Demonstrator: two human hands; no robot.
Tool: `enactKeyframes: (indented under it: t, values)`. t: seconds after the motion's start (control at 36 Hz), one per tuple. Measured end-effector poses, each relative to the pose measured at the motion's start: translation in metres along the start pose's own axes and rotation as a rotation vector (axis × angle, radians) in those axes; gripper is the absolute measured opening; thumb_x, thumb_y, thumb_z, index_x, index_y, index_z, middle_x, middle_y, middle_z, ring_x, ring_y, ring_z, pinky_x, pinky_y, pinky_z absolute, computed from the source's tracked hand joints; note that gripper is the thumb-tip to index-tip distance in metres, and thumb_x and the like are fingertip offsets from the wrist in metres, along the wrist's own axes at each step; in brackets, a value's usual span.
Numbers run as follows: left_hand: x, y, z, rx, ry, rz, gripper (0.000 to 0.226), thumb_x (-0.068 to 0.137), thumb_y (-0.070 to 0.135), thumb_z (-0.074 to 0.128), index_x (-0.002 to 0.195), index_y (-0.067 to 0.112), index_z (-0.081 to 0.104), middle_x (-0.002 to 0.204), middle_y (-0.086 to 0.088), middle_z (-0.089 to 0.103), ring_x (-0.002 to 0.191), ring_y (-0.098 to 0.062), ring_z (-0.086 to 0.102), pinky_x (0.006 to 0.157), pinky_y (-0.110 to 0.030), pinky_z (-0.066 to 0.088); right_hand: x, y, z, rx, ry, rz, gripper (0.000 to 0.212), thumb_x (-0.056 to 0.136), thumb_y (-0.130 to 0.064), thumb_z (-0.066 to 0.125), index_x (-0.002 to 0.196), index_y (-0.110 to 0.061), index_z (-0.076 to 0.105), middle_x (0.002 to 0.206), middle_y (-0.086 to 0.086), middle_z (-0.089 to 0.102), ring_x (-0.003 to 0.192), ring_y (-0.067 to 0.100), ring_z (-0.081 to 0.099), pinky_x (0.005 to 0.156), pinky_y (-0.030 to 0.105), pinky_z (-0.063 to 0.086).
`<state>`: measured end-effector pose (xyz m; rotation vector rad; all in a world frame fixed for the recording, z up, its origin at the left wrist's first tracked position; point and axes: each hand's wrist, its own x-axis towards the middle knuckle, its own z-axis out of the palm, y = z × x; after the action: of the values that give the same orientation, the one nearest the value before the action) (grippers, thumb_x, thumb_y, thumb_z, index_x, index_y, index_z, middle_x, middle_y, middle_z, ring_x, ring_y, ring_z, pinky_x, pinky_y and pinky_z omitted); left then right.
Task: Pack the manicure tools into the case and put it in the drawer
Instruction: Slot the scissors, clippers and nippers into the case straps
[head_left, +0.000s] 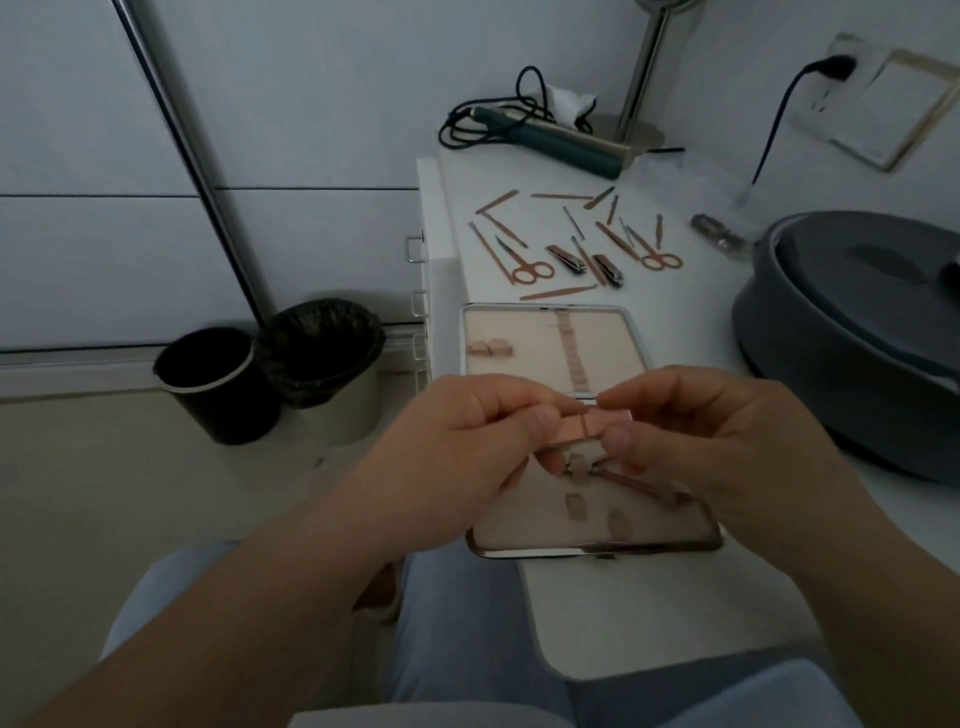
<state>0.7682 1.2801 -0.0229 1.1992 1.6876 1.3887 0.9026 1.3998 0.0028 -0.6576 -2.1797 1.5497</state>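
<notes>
The pink manicure case (519, 332) lies open on the white tabletop, with elastic loops on both halves. Above its near half, my left hand (467, 441) and my right hand (691, 426) together pinch a flat rose-gold tool (582, 428), one at each end. A thin rose-gold tool (634, 480) sits in a loop of the near half, partly hidden by my right hand. Several more tools lie scattered beyond the case: two scissors (530, 267) (657, 257), two nail clippers (608, 270) and slim files and pushers (558, 293).
A grey round appliance (852, 332) stands to the right. A green device with a black cord (561, 140) and a lamp base lie at the back. Drawer handles (415, 249) run down the cabinet's left side. Two bins (270, 374) stand on the floor.
</notes>
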Motion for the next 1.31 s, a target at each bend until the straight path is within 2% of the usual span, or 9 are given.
enactKeyframes:
  t: [0.14,0.22,0.36,0.47,0.53,0.61,0.75,0.94,1.31]
  values:
    - [0.002,0.0,0.002,0.186,0.148,0.074,0.022,0.063,0.046,0.071,0.083,0.044,0.063,0.082,0.018,0.066,0.071,0.001,0.062,0.066,-0.016,0.051,0.008,0.006,-0.003,0.081,0.075,0.073,0.01,0.061,-0.014,0.074,0.066,-0.022,0.071,0.054,-0.001,0.068,0.044,0.004,0.06,0.045,0.011,0.048]
    - [0.005,-0.003,0.001,0.434,0.257,0.213,0.02,0.069,0.032,0.071,0.083,0.042,0.063,0.077,0.021,0.06,0.079,0.014,0.051,0.069,0.001,0.036,0.012,0.012,-0.003,0.099,0.099,0.092,0.012,0.066,-0.009,0.073,0.065,-0.021,0.072,0.053,0.001,0.068,0.045,0.006,0.06,0.047,0.011,0.049]
    - [0.009,-0.006,-0.004,0.621,0.31,0.253,0.024,0.075,0.031,0.067,0.099,0.029,0.068,0.084,0.03,0.047,0.087,0.025,0.04,0.079,0.005,0.027,0.018,0.017,-0.002,0.07,0.077,0.085,0.014,0.069,-0.011,0.074,0.072,-0.025,0.073,0.064,-0.002,0.071,0.049,0.003,0.06,0.045,0.01,0.047]
    - [0.009,-0.008,-0.008,0.684,0.304,0.223,0.024,0.075,0.032,0.066,0.098,0.026,0.069,0.081,0.028,0.047,0.084,0.014,0.045,0.077,0.004,0.028,0.022,0.022,-0.007,-0.224,0.078,0.012,0.013,0.063,-0.038,0.069,0.076,-0.04,0.069,0.069,-0.02,0.068,0.051,-0.006,0.057,0.045,0.004,0.041]
    - [0.01,-0.009,-0.012,0.724,0.29,0.188,0.024,0.074,0.033,0.065,0.097,0.027,0.069,0.082,0.025,0.048,0.083,0.008,0.044,0.077,0.003,0.028,0.024,0.025,-0.01,-0.421,0.114,-0.046,0.014,0.063,-0.048,0.06,0.077,-0.049,0.062,0.074,-0.03,0.062,0.065,-0.011,0.055,0.051,0.003,0.041]
    - [0.011,-0.012,-0.018,0.8,0.236,0.132,0.026,0.076,0.038,0.059,0.099,0.031,0.067,0.086,0.021,0.049,0.086,0.005,0.041,0.076,-0.001,0.029,0.026,0.035,-0.015,-0.593,0.167,-0.129,0.013,0.072,-0.047,0.055,0.083,-0.053,0.055,0.074,-0.02,0.057,0.077,-0.011,0.049,0.053,0.008,0.039]
    - [0.014,-0.013,-0.018,0.863,0.199,0.097,0.024,0.077,0.04,0.059,0.099,0.034,0.067,0.087,0.019,0.049,0.086,0.002,0.039,0.067,-0.012,0.028,0.027,0.049,-0.017,-0.536,0.178,-0.143,0.013,0.078,-0.034,0.061,0.088,-0.043,0.062,0.076,-0.019,0.056,0.075,-0.011,0.051,0.061,-0.002,0.036]
    - [0.017,-0.011,-0.014,0.899,0.185,0.094,0.029,0.076,0.046,0.056,0.102,0.037,0.066,0.091,0.016,0.048,0.092,-0.006,0.039,0.08,-0.026,0.031,0.03,0.056,-0.019,-0.441,0.2,-0.125,0.018,0.082,-0.027,0.062,0.085,-0.044,0.062,0.077,-0.021,0.06,0.074,-0.008,0.053,0.061,-0.001,0.038]
    - [0.024,-0.012,-0.011,0.982,0.195,0.116,0.036,0.076,0.05,0.046,0.1,0.035,0.067,0.094,0.01,0.057,0.088,-0.011,0.042,0.077,-0.028,0.031,0.029,0.058,-0.016,-0.5,0.19,-0.141,0.015,0.083,-0.026,0.061,0.086,-0.04,0.062,0.076,-0.019,0.056,0.076,-0.011,0.05,0.061,-0.002,0.037]
